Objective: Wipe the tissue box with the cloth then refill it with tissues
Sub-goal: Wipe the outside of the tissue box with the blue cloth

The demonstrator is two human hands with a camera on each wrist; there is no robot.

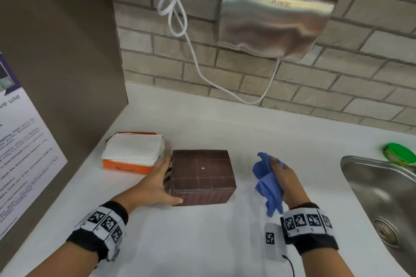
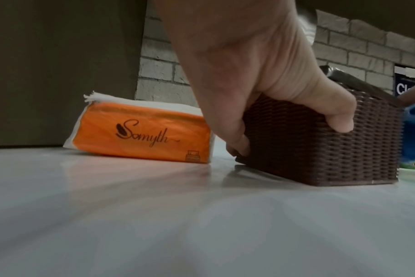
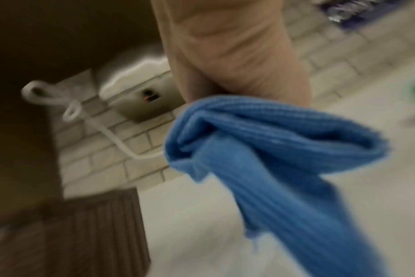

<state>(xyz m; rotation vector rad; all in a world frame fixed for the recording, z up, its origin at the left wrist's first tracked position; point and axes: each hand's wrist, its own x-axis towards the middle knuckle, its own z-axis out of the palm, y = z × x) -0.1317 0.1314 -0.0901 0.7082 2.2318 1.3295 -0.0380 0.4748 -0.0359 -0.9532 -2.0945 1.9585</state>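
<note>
A brown woven tissue box (image 1: 202,176) (image 2: 320,142) (image 3: 66,234) stands on the white counter (image 1: 202,231), its flat bottom facing up. My left hand (image 1: 155,184) (image 2: 261,93) grips its left side, thumb on the near face and fingers on the far side. To the right of the box my right hand (image 1: 284,181) (image 3: 228,50) holds a bunched blue cloth (image 1: 267,183) (image 3: 272,150) above the counter, apart from the box. An orange pack of white tissues (image 1: 132,153) (image 2: 140,135) lies left of the box.
A steel sink (image 1: 382,198) is set into the counter at the right, with a green-lidded tub (image 1: 399,153) behind it. A steel hand dryer (image 1: 276,16) and its white cable (image 1: 180,24) hang on the brick wall. A brown panel with a poster (image 1: 20,141) stands on the left.
</note>
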